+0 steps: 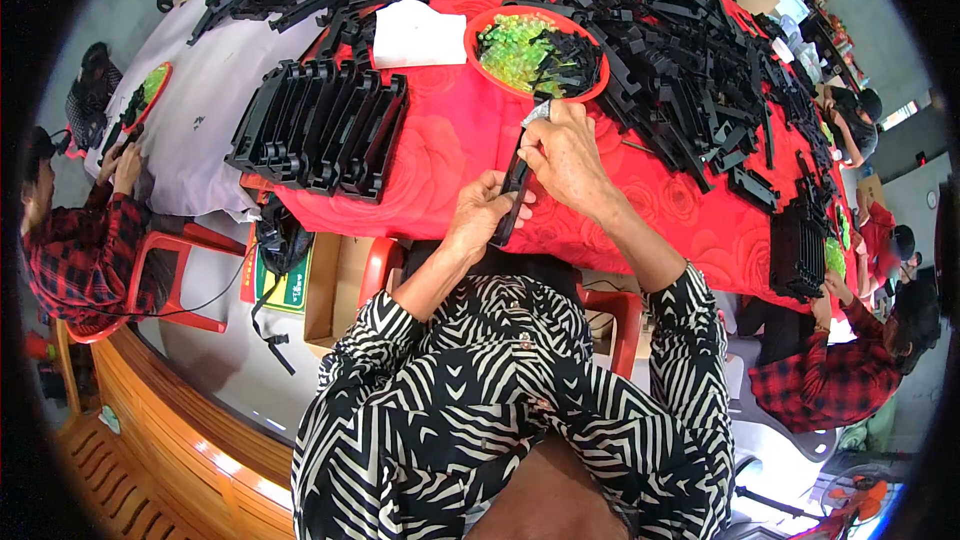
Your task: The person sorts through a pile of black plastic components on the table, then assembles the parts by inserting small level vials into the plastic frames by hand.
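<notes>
A long narrow black plastic strip [512,186] is held at a slant over the near table edge, in front of my body. My left hand [480,220] is closed around its lower part, with the thumb lying along it. At the upper part my right hand [570,155] is closed, fingers bent against the strip; a whitish wrap shows on one finger. Whether a small piece sits between those fingers is hidden. Just beyond my right hand stands an orange-red bowl [603,80] with yellow-green small pieces [505,48] and black pieces [568,62] in it.
Stacked black strips [320,130] stand in a row at the left of the red tablecloth [430,155]. A white paper [420,34] lies beside the bowl. Loose black strips [660,60] heap up at the right. People sit working on both sides; a red chair [175,275] is at left.
</notes>
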`<state>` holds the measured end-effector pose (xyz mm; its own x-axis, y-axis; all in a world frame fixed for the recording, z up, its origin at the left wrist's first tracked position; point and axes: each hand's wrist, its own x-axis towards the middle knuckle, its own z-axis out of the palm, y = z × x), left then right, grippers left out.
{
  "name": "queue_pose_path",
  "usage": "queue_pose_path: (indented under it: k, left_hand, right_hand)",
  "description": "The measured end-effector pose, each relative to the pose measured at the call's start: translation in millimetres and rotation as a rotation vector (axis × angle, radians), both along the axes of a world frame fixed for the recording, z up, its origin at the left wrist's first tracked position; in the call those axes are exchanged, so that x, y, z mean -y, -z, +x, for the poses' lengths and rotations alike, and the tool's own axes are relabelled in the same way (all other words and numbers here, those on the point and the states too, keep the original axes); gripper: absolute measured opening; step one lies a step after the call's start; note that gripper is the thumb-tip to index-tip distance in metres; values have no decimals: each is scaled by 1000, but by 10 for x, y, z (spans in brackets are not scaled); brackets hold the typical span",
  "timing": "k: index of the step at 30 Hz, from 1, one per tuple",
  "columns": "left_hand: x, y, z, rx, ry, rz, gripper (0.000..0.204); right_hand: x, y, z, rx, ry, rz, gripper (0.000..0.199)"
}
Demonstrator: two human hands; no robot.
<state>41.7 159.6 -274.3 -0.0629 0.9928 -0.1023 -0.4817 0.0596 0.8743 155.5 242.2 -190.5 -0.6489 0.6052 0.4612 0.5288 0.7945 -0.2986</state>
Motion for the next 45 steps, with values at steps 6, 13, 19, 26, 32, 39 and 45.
queue_pose_path:
  k: [6,13,19,26,32,39,45]
  left_hand:
    - [5,1,24,-6,-80,3,12]
    - [33,-26,90,-85,-136,14,11]
    - [27,-1,75,-116,-143,18,11]
    - [56,-27,99,-166,-216,-27,11]
    - [6,57,159,-232,-347,179,13]
    - [6,14,60,-207,-458,202,9]
    - [22,-1,102,-187,-362,281,8]
  right_hand:
    - [-5,11,-16,-20,-62,-43,10]
    - [50,45,-74,36,-60,122,12]
    - [80,60,-117,71,-73,236,18]
    - [103,92,-155,124,-82,263,21]
    - [232,86,-141,34,-40,320,25]
    - [361,196,-219,-428,173,62,49]
    - [450,297,-178,-493,164,-423,48]
